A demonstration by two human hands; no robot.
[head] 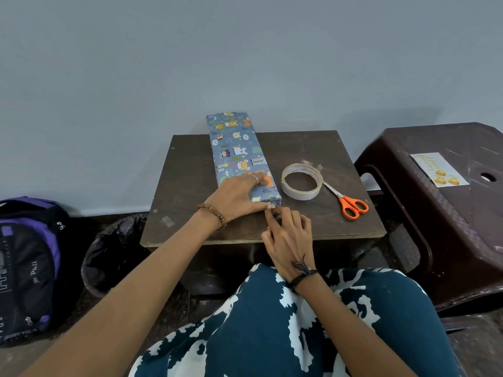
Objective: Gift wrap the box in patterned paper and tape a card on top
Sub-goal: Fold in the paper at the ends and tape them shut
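Sitting lengthwise on small dark table (190,186): long box (239,151) already covered in blue animal-print paper, far end poking past table's back edge toward wall, near end approx. mid-table.

Pressing down on near part of box w/ left hand (236,195), fingers straight and flat across top, thumb side along the near lower edge; ring on one finger, bead bracelet (213,213) on wrist.

Working at box's near end face w/ right hand (288,238), fingertips (272,212) together at the folded paper flap, touching it; pinching tape or just pressing – can't tell, too small.

Lying just right of box: tape roll (301,181), flat on table. Lying beside roll, touching or nearly: orange-handled scissors (347,201), blades pointing toward roll.

Resting on brown plastic stool (408,213) at far right, well apart from box: card (439,170) w/ yellow design, not yet on box.

Standing on floor at left: purple/black backpack (27,268); next to it, black-lined bin (114,251).
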